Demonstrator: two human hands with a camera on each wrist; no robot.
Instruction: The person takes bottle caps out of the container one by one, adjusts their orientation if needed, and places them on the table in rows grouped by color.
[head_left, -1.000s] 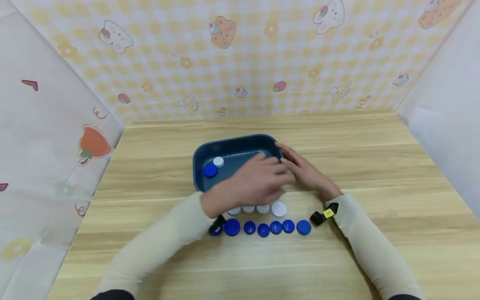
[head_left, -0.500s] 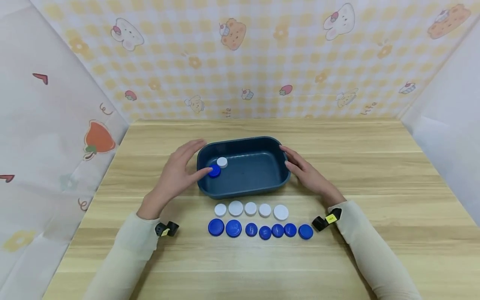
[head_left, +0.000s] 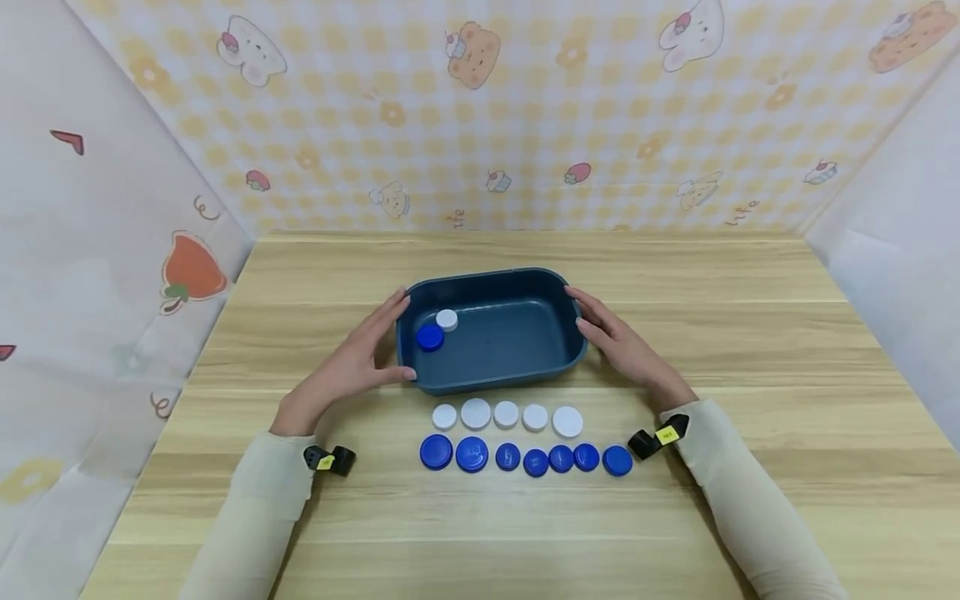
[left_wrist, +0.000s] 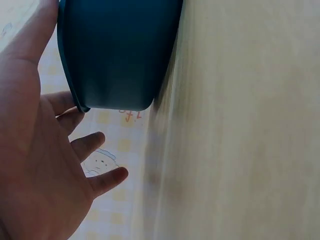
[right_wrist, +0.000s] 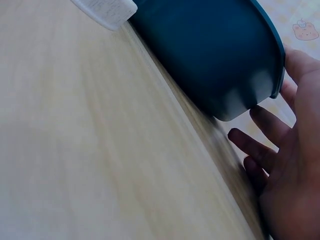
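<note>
A dark teal tray (head_left: 495,333) sits on the wooden table, with a blue bottle cap (head_left: 430,337) and a white bottle cap (head_left: 447,320) inside near its left end. My left hand (head_left: 352,362) touches that end, thumb at the front corner and fingers spread toward the back corner. In the left wrist view, some fingers (left_wrist: 107,181) stand free of the tray. At the opposite end, my right hand (head_left: 618,342) rests its thumb and fingers on the rim. Its lower fingers (right_wrist: 252,145) hang loosely below the rim in the right wrist view.
In front of the tray lies a row of several white caps (head_left: 506,414). Nearer to me is a row of several blue caps (head_left: 507,456). A checked yellow backdrop (head_left: 525,125) stands behind the table.
My left hand comes from across the tray to its left end. Its thumb then moves from over the blue cap to the front left corner. The right hand stays at its end.
</note>
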